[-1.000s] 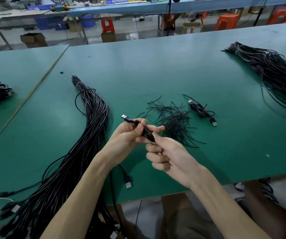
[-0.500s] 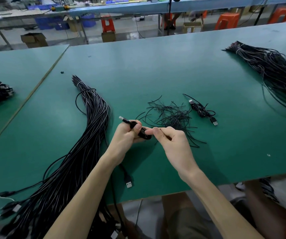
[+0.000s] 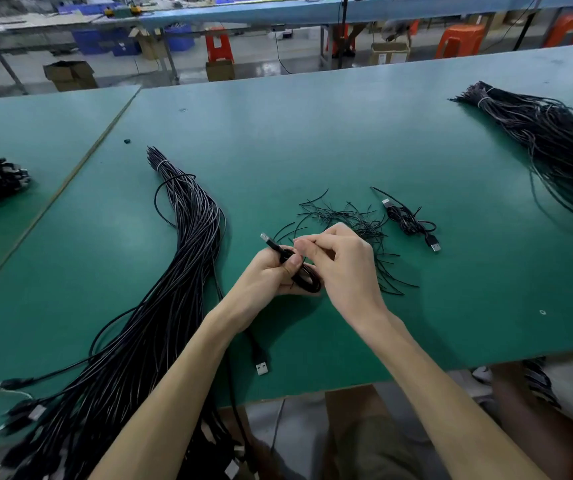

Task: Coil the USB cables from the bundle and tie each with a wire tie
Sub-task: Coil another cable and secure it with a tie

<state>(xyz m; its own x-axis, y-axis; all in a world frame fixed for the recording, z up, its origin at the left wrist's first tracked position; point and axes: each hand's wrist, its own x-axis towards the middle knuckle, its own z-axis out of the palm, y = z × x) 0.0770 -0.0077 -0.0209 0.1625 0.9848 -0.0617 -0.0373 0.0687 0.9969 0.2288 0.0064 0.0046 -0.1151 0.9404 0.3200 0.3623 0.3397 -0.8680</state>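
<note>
Over the table [image 3: 312,133] front, our left hand [image 3: 267,277] clamps the coiled cable [image 3: 307,282] under its thumb so loops can't spring; right hand [image 3: 345,268] pinches 1 wire tie [image 3: 304,260] (mostly hidden) at the coil, tie pile [image 3: 361,221] just beyond.

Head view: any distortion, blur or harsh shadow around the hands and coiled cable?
Head view: wide-angle bending curves the table edges; even light, soft shadow under the left hand and right hand; coiled cable sharp at centre; bundle smears toward the lower-left corner.
</note>
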